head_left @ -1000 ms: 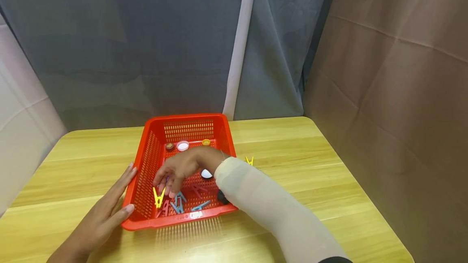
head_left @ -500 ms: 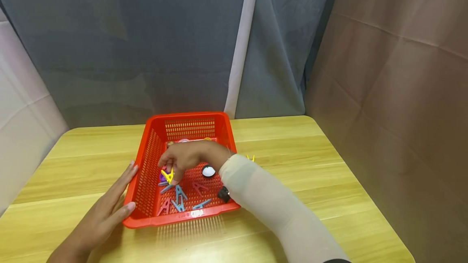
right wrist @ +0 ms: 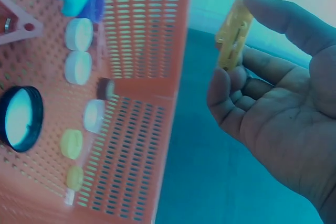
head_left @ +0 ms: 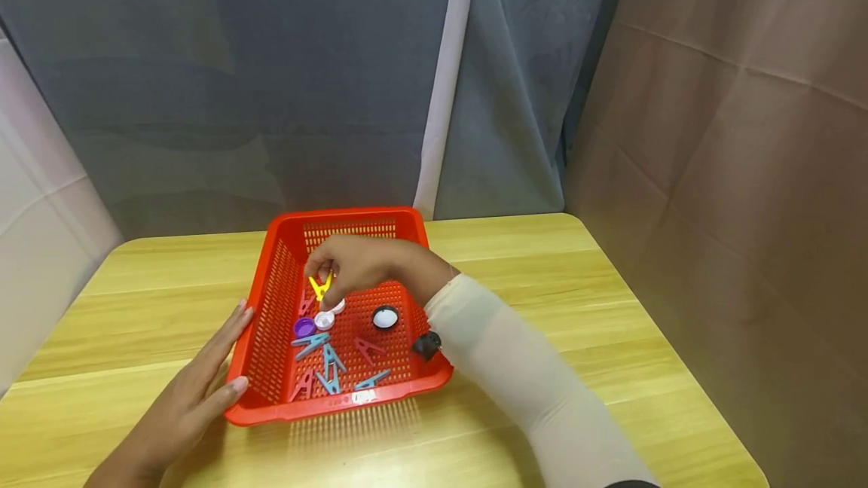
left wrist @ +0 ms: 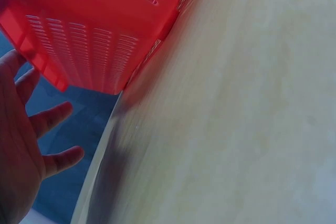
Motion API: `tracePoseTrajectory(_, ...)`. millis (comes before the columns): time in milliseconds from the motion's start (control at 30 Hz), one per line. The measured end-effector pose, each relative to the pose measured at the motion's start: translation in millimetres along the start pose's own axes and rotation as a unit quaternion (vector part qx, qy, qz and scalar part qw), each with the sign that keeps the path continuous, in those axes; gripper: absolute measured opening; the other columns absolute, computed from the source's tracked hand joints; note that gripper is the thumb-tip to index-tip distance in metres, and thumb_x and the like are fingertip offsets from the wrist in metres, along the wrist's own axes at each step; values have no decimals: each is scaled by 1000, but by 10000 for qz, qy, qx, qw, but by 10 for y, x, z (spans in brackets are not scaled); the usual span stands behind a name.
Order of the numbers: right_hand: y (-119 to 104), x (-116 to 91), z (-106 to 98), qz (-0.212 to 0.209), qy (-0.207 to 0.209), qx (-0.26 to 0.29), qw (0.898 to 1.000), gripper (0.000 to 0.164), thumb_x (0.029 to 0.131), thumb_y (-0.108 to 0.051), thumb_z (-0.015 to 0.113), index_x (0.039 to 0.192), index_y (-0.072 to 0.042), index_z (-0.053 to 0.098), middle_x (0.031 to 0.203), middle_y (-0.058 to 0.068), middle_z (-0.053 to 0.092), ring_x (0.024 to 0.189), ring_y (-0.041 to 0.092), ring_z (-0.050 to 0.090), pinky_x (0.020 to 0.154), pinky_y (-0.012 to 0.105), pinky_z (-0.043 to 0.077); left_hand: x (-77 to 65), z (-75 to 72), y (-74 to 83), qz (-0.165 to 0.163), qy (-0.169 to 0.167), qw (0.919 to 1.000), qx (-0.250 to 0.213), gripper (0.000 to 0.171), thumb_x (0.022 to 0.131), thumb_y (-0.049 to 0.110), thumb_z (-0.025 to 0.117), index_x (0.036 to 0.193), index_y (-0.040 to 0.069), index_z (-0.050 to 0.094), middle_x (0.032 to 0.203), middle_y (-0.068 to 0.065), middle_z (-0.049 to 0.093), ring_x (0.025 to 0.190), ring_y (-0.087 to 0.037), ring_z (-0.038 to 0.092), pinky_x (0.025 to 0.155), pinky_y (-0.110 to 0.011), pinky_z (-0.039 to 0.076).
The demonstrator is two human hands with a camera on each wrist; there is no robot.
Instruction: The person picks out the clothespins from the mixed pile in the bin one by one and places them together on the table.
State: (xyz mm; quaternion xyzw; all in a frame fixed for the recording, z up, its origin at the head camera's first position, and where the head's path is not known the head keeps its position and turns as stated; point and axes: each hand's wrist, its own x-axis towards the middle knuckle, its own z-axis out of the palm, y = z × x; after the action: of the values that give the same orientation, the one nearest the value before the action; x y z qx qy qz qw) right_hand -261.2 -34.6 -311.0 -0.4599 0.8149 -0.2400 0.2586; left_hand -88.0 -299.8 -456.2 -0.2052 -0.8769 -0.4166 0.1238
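Closest in, a pale sleeve (head_left: 529, 379) slants up from the lower right, and here's the left hand (head_left: 183, 401), fingers straight and spread, gripping nothing, fingertips against the left side of the red basket (head_left: 285, 414). Just inside the near rim: blue clothespins (head_left: 374, 380) and pinkish-red clothespins (head_left: 369, 350), scattered, with a small dark object (head_left: 427, 346) by the right wall. A little deeper sits a black-rimmed white disc (head_left: 385, 318), a purple cap (head_left: 304, 327) off to its left, white caps (head_left: 325, 321) beside that. And there's the action! The right hand (head_left: 362, 262) has the yellow clothespin (head_left: 321, 289) pinched between thumb and fingers, up over the basket's left part. Beyond it all, the wooden table (head_left: 502, 239) runs back to a grey curtain (head_left: 224, 96) with a pale strip (head_left: 447, 81) down it.
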Motion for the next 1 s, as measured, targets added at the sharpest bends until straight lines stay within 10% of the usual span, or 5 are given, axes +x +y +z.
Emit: tracePoseTrajectory(1000,419,-910,-275,-282,1928,-134,9807,46,85,-22,88,128,-8,76,144,6,60,141,28,43,120,52,42,-13,3,-26,179,56,9998,-99,88,97,-4,64,175,15,27,186,-1,15,166,7,13,116,0,14)
